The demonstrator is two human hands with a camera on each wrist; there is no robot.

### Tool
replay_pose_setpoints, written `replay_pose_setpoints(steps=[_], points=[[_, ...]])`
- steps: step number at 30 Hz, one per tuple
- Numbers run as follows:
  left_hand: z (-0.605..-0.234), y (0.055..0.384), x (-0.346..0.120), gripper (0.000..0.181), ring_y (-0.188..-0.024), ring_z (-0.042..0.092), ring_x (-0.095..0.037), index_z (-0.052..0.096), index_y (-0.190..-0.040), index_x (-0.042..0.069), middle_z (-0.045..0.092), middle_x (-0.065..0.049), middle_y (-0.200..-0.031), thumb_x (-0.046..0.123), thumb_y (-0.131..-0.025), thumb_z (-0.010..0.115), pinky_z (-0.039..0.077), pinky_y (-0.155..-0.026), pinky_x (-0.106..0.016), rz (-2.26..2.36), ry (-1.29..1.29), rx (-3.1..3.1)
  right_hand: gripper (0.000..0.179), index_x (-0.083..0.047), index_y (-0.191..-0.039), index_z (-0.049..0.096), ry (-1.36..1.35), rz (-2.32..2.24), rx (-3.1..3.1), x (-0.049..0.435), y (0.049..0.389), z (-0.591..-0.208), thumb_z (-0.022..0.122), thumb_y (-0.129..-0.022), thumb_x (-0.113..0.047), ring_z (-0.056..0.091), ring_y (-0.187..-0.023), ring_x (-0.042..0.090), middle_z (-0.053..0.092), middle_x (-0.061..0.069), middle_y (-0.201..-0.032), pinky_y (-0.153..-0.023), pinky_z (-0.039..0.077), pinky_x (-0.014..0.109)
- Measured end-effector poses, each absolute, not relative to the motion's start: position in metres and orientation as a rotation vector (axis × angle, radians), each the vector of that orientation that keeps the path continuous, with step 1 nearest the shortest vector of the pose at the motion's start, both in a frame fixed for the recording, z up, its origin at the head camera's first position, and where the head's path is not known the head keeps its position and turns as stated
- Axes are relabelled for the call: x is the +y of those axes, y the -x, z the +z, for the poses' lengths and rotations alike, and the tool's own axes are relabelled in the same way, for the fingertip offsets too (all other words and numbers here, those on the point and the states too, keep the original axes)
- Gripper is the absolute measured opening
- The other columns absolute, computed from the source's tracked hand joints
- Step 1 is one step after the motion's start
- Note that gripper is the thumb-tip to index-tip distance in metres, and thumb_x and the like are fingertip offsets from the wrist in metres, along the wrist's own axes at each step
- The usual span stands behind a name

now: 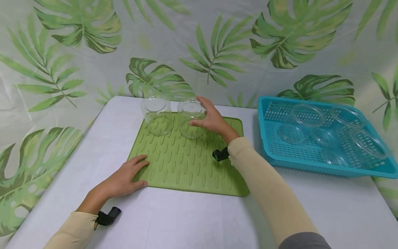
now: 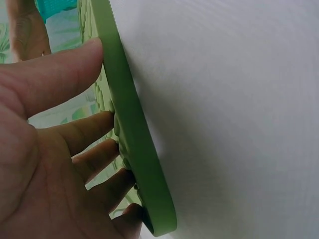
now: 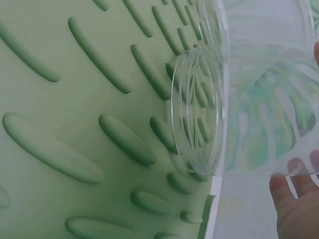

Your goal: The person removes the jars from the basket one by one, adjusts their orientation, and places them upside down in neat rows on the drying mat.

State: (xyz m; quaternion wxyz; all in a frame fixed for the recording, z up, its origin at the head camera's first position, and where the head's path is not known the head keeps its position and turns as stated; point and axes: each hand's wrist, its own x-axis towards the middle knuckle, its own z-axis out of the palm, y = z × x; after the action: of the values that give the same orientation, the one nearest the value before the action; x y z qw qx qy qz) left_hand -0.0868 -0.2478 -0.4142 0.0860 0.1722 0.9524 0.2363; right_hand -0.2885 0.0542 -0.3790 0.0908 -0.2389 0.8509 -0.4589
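Two clear jars stand mouth-down side by side at the far part of the green ridged mat [image 1: 189, 166]. My right hand [image 1: 212, 119] grips the right-hand jar [image 1: 186, 121] from its right side, thumb in front and fingers behind. In the right wrist view, this jar [image 3: 197, 114] shows its ringed rim against the mat, with fingertips on its wall. Just left of it stands the other jar [image 1: 158, 119], untouched. My left hand [image 1: 125, 178] rests on the mat's left edge with fingers spread; the left wrist view shows its fingertips [image 2: 102, 119] touching the mat.
A turquoise perforated basket [image 1: 264, 138] stands to the right of the mat, holding several clear round-rimmed containers [image 1: 308, 116]. White cloth [image 1: 174, 218] covers the table. A leaf-patterned sheet [image 1: 217, 41] hangs behind it.
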Motion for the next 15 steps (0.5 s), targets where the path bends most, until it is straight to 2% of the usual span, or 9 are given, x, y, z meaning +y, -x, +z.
replay_pose_setpoints(steps=[9, 15], points=[[-0.413, 0.089, -0.246, 0.063, -0.141, 0.035, -0.05, 0.05, -0.141, -0.001, 0.037, -0.023, -0.155, 0.022, -0.088, 0.073, 0.036, -0.11, -0.066, 0.712, -0.522, 2.829, 0.103, -0.025, -0.161, 0.014, 0.732, -1.267, 2.582, 0.059, 0.287, -0.372, 0.081, -0.083, -0.034, 0.023, -0.152, 0.031, 0.011, 0.006, -0.168, -0.118, 0.031, 0.059], [-0.412, 0.09, -0.248, 0.064, -0.14, 0.037, -0.05, 0.051, -0.141, 0.0, 0.038, -0.023, -0.154, 0.024, -0.087, 0.075, 0.038, -0.109, -0.065, 0.7, -0.518, 2.822, 0.107, -0.029, -0.161, 0.009, 0.768, -1.155, 2.635, 0.067, 0.283, -0.362, 0.081, -0.082, -0.038, 0.014, -0.156, 0.031, 0.007, 0.007, -0.168, -0.12, 0.026, 0.062]])
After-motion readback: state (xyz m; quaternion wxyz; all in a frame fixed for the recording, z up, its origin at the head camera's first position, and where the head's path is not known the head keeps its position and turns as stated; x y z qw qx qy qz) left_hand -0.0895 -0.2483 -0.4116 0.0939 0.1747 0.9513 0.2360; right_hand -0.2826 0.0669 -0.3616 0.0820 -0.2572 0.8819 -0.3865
